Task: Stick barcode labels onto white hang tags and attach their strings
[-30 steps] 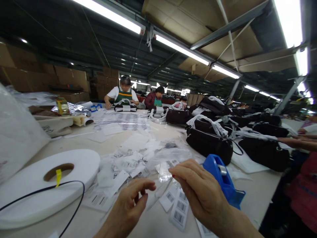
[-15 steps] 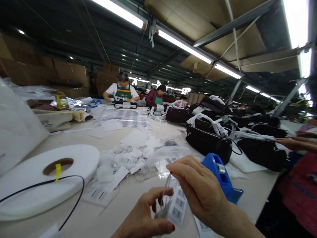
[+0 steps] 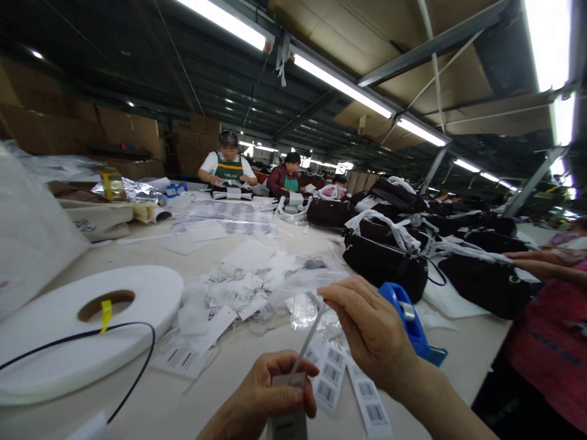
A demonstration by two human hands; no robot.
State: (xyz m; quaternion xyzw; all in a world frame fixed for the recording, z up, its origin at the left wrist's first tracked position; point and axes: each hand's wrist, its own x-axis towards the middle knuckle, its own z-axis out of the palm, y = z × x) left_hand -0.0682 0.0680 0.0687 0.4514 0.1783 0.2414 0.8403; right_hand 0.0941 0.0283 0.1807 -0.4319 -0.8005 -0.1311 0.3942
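Note:
Between thumb and fingers, my left hand grips a grey hang tag low in the view. A pale string loop rises from the tag's top. My right hand pinches the loop's upper end and holds it taut, up and to the right. Beneath and beside my hands lie strips of white barcode labels, with a second label strip under my right wrist. Just left of centre is a loose pile of white printed tags. A blue tape dispenser stands behind my right hand.
A large white roll with a black cord lies at left. Black bags with white-wrapped handles fill the right side. Two people in green aprons work across the table; another person's arm reaches in at right.
My left hand has moved slightly down and closed around the tag, while my right hand has drawn the string straight. The label strips show more. The person across has raised their head.

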